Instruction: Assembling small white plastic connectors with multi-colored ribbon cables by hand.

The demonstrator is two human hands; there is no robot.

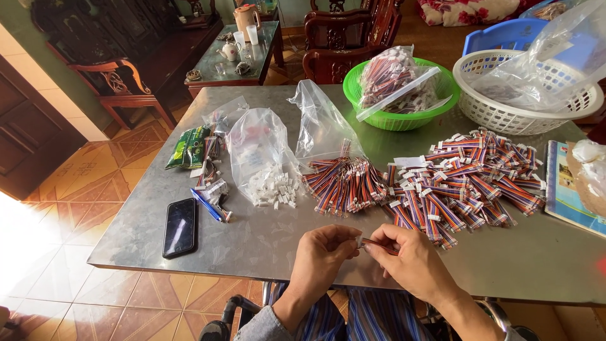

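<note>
- Wire lead (379,244), short and striped dark and red, sits between both hands just above the near edge of the tabletop (265,243), with a small white connector (360,240) at its left end.
- Left hand (323,251) has its fingers pinched shut on the white connector, thumb and forefinger meeting at the tip.
- Right hand (413,260) has its fingers closed around the wire lead, holding it close to the connector; the two hands almost touch.
- Loose pile of finished multicoloured wire harnesses (470,180) with white plugs lies just beyond the right hand.
- Smaller bundle of striped wires (344,183) lies beside that pile, straight ahead of the hands.
- Clear plastic bag (259,151) spills small white connector housings (274,189) onto the tabletop, left of the bundle.
- Black smartphone (180,227) lies face up at the left, with a blue pen (206,205) just beside it.
- Green basket (398,95) at the far side holds a bagged lot of wires; a white basket (511,95) to its right holds a clear bag.
- Green packet (187,146) lies at the far left of the tabletop.
</note>
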